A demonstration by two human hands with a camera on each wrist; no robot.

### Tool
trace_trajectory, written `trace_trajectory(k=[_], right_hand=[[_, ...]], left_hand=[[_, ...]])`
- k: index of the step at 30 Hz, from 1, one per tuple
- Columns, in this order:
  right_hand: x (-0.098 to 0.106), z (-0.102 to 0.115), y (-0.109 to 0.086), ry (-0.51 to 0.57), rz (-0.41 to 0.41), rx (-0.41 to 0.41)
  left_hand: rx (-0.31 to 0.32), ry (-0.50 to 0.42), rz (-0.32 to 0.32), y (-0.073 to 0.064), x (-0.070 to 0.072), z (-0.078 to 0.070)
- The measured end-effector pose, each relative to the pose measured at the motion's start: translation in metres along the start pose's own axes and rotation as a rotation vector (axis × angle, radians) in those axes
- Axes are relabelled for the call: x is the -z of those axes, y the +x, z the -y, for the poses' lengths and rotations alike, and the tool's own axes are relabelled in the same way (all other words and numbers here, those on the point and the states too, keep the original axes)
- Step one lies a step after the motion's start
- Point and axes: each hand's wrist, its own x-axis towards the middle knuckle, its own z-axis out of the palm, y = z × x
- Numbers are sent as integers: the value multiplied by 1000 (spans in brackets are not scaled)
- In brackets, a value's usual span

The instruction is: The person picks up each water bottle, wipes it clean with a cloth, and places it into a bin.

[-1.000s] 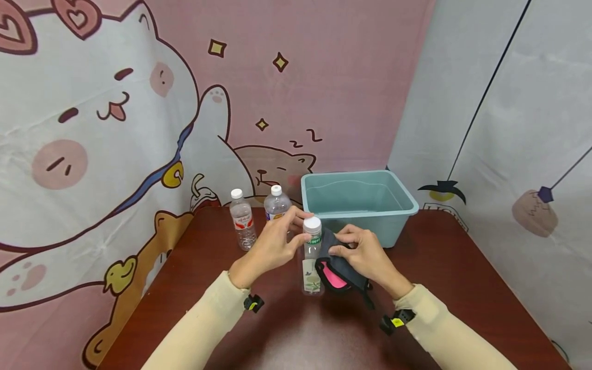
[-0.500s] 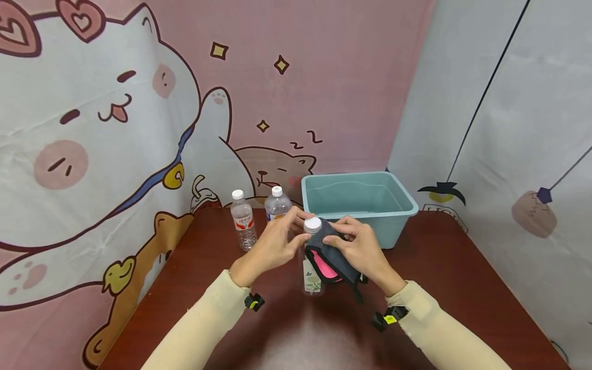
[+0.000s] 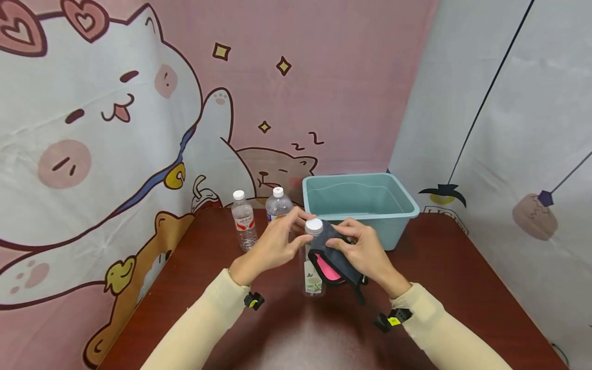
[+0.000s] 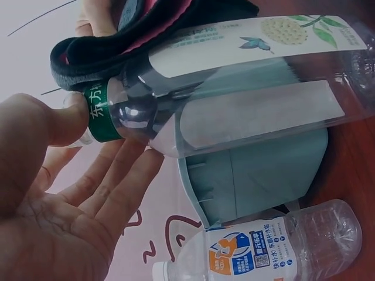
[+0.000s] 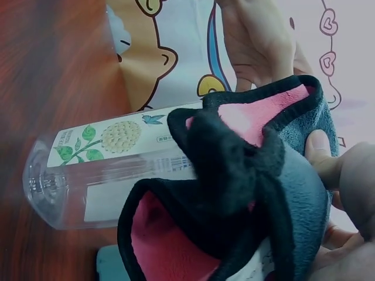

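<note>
Upright on the table stands a clear plastic bottle [image 3: 313, 278] with a white cap, green neck band and flower-printed label. My left hand [image 3: 276, 240] pinches it at the neck, just under the cap; the left wrist view shows the thumb on the green band [image 4: 105, 111]. In my right hand [image 3: 368, 253] is a folded dark grey cloth [image 3: 344, 261] with black trim and pink lining, pinched between thumb and fingers. The cloth lies against the bottle's upper side and covers part of its shoulder in the head view. Its edging hangs loose in the right wrist view.
Behind the hands sits a blue-green plastic bin [image 3: 395, 228]. Two more capped bottles stand at the back left: one with a red-and-white label [image 3: 244, 223], another [image 3: 278, 205] partly behind my left hand. The brown table [image 3: 444, 267] meets a cartoon-printed curtain [image 3: 351, 103].
My right hand has brought the cloth left against the bottle, so it now overlaps the neck and shoulder. The left hand has stayed at the neck.
</note>
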Motion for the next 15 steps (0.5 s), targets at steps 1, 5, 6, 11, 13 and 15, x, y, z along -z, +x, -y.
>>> trace_trajectory(k=[1, 5, 6, 11, 13, 15], right_hand=[[1, -1, -1, -4, 0, -1], [3, -4, -4, -8, -7, -14], [4, -5, -5, -8, -8, -18], [9, -7, -11, -14, -12, -32], [11, -9, -14, -10, -11, -41], [14, -12, -18, -8, -11, -49]], left_hand=[[1, -6, 2, 0, 0, 0], [-11, -17, 1, 0, -2, 1], [-19, -17, -2, 0, -2, 1], [-36, -39, -20, 1, -3, 1], [-20, -51, -21, 1, -3, 1], [1, -54, -18, 1, -4, 0]])
